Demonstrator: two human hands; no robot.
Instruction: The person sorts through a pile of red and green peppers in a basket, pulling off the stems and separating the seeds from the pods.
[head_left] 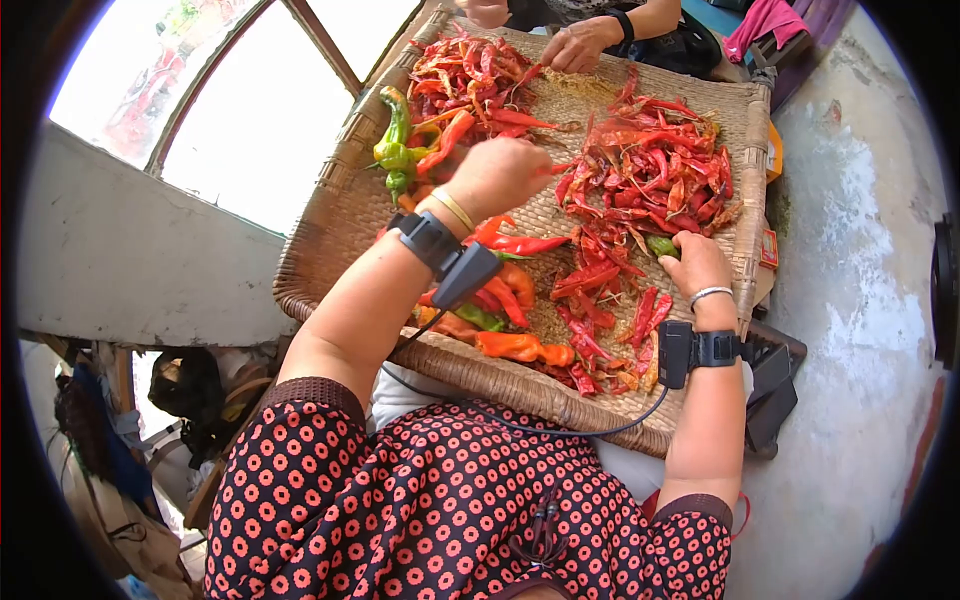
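Observation:
A wide woven basket tray holds heaps of red chili peppers. My left hand is over the middle of the tray, its fingers closed on a red pepper whose end points right. On the right side, my right hand has its fingers closed around a green pepper, beside the large pile of dried red peppers. Another red pile lies at the upper left, with green peppers next to it. Orange peppers lie along the near edge.
A co-worker's hand reaches over the far rim, with another hand beside it. A window and wall are at the left. Dark objects stand beyond the right rim. A cable runs between my wrist devices.

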